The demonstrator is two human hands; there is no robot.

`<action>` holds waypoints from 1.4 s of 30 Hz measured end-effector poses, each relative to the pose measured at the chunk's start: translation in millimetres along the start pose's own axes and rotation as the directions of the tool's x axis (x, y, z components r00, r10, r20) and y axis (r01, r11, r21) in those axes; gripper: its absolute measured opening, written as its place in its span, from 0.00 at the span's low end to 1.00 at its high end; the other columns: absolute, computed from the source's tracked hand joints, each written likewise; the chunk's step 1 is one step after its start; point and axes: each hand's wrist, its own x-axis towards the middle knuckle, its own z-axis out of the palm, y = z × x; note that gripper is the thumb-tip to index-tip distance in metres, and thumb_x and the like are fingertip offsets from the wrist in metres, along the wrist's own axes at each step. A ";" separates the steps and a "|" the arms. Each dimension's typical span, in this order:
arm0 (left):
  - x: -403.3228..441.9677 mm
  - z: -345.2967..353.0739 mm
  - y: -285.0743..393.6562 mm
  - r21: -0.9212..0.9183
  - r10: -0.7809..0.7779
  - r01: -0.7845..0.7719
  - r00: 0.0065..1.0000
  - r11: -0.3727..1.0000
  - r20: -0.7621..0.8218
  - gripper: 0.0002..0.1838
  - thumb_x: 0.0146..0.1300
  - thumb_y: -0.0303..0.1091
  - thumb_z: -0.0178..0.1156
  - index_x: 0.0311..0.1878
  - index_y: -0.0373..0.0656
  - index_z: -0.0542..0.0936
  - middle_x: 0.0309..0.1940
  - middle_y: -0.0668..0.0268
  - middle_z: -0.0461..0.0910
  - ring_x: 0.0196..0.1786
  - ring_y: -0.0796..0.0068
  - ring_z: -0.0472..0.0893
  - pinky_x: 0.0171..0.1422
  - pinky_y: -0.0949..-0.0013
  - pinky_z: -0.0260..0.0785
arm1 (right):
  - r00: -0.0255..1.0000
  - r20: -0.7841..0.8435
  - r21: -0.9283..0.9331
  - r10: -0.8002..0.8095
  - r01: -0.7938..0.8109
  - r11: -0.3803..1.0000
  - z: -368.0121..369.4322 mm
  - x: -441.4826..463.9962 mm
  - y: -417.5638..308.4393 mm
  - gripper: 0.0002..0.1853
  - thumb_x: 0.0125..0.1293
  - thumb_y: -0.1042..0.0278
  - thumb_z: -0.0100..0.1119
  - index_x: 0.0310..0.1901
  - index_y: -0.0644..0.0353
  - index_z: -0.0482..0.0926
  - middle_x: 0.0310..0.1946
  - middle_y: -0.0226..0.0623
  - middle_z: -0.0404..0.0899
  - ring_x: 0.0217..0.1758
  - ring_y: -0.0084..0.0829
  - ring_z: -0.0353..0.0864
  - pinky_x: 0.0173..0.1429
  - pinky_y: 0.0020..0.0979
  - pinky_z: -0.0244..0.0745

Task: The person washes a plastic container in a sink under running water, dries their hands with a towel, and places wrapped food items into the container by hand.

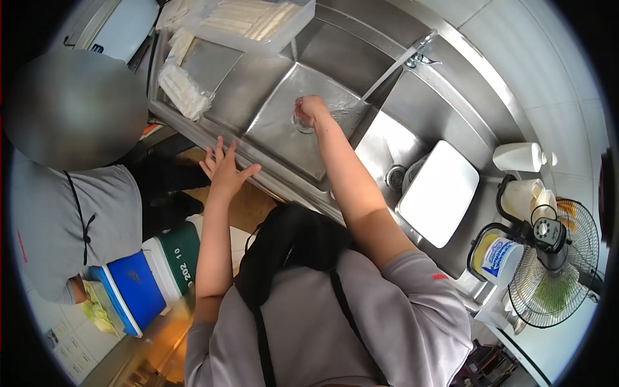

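White figures are running sideways along a green box (173, 263), "202" and "10" showing legibly. On a tub (512, 266) near the fan (572, 255), a blue label (496, 253) is bearing white lettering too slanted to make out. A white box (126, 29) is carrying a dark label (97, 48), too small to read.

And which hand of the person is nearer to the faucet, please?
Right. The right hand is down in the sink basin, under the faucet's side; the left hand is farther away, by the sink's front edge.
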 end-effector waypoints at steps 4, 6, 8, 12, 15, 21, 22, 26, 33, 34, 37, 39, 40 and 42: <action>-1.2 -0.1 -2.7 0.022 0.018 -0.017 1.000 1.000 -0.012 0.49 0.42 0.66 0.60 0.64 0.44 0.62 0.69 0.55 0.44 0.69 0.44 0.41 0.68 0.45 0.28 | 0.947 -0.303 0.505 -0.109 0.256 0.824 -48.1 -3.6 -15.2 0.10 0.59 0.74 0.40 0.33 0.68 0.72 0.23 0.42 0.73 0.21 0.35 0.74 0.28 0.35 0.76; -0.4 0.4 -1.3 0.024 0.020 -0.020 1.000 1.000 -0.005 0.49 0.42 0.66 0.61 0.64 0.44 0.61 0.69 0.55 0.44 0.69 0.44 0.41 0.68 0.45 0.28 | 0.884 -0.463 0.718 0.071 0.327 0.614 -79.6 -28.6 -43.8 0.08 0.55 0.79 0.38 0.30 0.65 0.71 0.18 0.40 0.70 0.18 0.32 0.71 0.23 0.30 0.71; -0.5 -1.4 0.2 0.031 0.008 -0.008 1.000 0.999 0.015 0.49 0.42 0.66 0.61 0.64 0.44 0.61 0.69 0.55 0.44 0.69 0.44 0.41 0.68 0.45 0.28 | 0.894 -0.432 0.809 0.118 0.326 0.490 -111.6 -20.4 -45.5 0.09 0.59 0.77 0.37 0.35 0.66 0.70 0.23 0.42 0.71 0.20 0.33 0.73 0.22 0.32 0.74; 1.6 2.0 -4.6 0.005 0.007 -0.007 1.000 1.000 0.025 0.51 0.40 0.68 0.60 0.64 0.43 0.61 0.69 0.55 0.44 0.69 0.45 0.39 0.68 0.45 0.26 | 0.857 -0.490 0.842 0.160 0.417 0.343 -128.8 -24.4 -50.8 0.06 0.61 0.75 0.43 0.33 0.67 0.71 0.23 0.40 0.72 0.20 0.32 0.72 0.24 0.31 0.75; 1.1 1.9 -3.8 0.007 0.013 -0.014 1.000 1.000 0.017 0.51 0.40 0.68 0.60 0.64 0.43 0.62 0.69 0.54 0.44 0.69 0.44 0.40 0.68 0.45 0.26 | 0.877 -0.480 0.798 0.033 0.420 0.432 -106.8 -20.9 -33.5 0.06 0.60 0.75 0.46 0.33 0.67 0.74 0.24 0.40 0.73 0.22 0.32 0.74 0.25 0.31 0.75; -0.1 0.0 -1.3 0.018 0.027 -0.028 1.000 0.999 0.010 0.50 0.41 0.66 0.60 0.63 0.43 0.62 0.69 0.53 0.44 0.69 0.43 0.40 0.68 0.47 0.28 | 0.907 0.385 -0.064 -0.168 0.208 0.976 -35.3 -35.6 -3.7 0.08 0.54 0.73 0.51 0.31 0.65 0.79 0.28 0.42 0.79 0.29 0.34 0.79 0.32 0.35 0.75; -0.6 0.1 -1.5 0.015 0.026 -0.026 1.000 1.000 0.007 0.49 0.42 0.66 0.60 0.63 0.43 0.62 0.69 0.53 0.44 0.69 0.43 0.41 0.68 0.47 0.28 | 0.818 0.446 -0.266 -0.363 0.508 0.819 -39.0 -15.4 6.2 0.08 0.53 0.72 0.51 0.32 0.64 0.80 0.28 0.42 0.79 0.29 0.32 0.79 0.33 0.34 0.75; -1.7 1.7 -3.5 0.011 0.030 -0.030 0.999 0.999 -0.014 0.49 0.42 0.65 0.61 0.64 0.44 0.62 0.69 0.54 0.45 0.69 0.44 0.41 0.68 0.47 0.28 | 0.900 0.210 -0.448 -0.383 0.437 0.780 -82.6 -12.0 -25.8 0.08 0.56 0.77 0.51 0.34 0.71 0.79 0.29 0.42 0.79 0.30 0.29 0.79 0.35 0.26 0.77; -0.7 4.2 -6.3 -0.002 0.035 -0.035 0.999 0.999 -0.018 0.49 0.41 0.66 0.61 0.64 0.46 0.62 0.69 0.57 0.44 0.69 0.45 0.40 0.68 0.42 0.27 | 0.856 -0.430 0.085 -0.288 0.356 0.931 -219.5 -52.7 -74.0 0.15 0.57 0.84 0.40 0.46 0.75 0.71 0.35 0.46 0.76 0.34 0.33 0.78 0.40 0.27 0.77; -0.2 3.6 -4.6 -0.006 0.035 -0.035 0.999 0.999 -0.009 0.49 0.41 0.66 0.61 0.64 0.46 0.62 0.69 0.57 0.44 0.69 0.45 0.40 0.68 0.42 0.27 | 0.813 -0.508 0.120 -0.284 0.394 0.911 -235.5 -48.9 -75.3 0.16 0.56 0.84 0.39 0.46 0.75 0.71 0.34 0.45 0.75 0.32 0.32 0.78 0.39 0.27 0.77; -1.0 -0.1 -1.8 0.002 0.008 -0.008 1.000 1.000 0.012 0.50 0.40 0.67 0.60 0.64 0.46 0.62 0.69 0.59 0.43 0.69 0.45 0.40 0.68 0.42 0.27 | 0.634 -0.723 0.265 -0.273 0.620 0.738 -268.9 -25.8 -85.5 0.15 0.55 0.84 0.42 0.45 0.75 0.71 0.32 0.43 0.74 0.31 0.30 0.76 0.38 0.26 0.76; 0.6 1.8 -2.8 0.007 0.006 -0.006 1.000 1.000 0.017 0.50 0.40 0.67 0.61 0.64 0.45 0.62 0.69 0.59 0.43 0.70 0.45 0.39 0.68 0.43 0.27 | 0.619 -0.726 0.341 -0.299 0.701 0.626 -290.0 -4.8 -94.2 0.16 0.54 0.85 0.43 0.45 0.74 0.70 0.35 0.43 0.72 0.34 0.30 0.75 0.39 0.25 0.74; 0.2 1.9 -4.3 0.008 -0.004 0.004 1.000 1.000 0.014 0.51 0.40 0.67 0.61 0.64 0.45 0.62 0.70 0.59 0.43 0.70 0.45 0.39 0.68 0.43 0.27 | 0.624 -0.694 0.309 -0.359 0.709 0.634 -292.8 -2.7 -105.2 0.15 0.54 0.85 0.43 0.45 0.74 0.70 0.36 0.44 0.72 0.35 0.30 0.74 0.39 0.25 0.73; -1.3 -1.0 -3.2 -0.012 -0.023 0.024 0.999 1.000 0.025 0.51 0.39 0.66 0.62 0.64 0.45 0.61 0.70 0.58 0.43 0.70 0.45 0.38 0.68 0.42 0.26 | 0.612 -0.680 0.365 -0.404 0.761 0.537 -289.2 -5.9 -126.3 0.13 0.49 0.87 0.43 0.38 0.71 0.72 0.28 0.35 0.71 0.26 0.23 0.68 0.27 0.21 0.61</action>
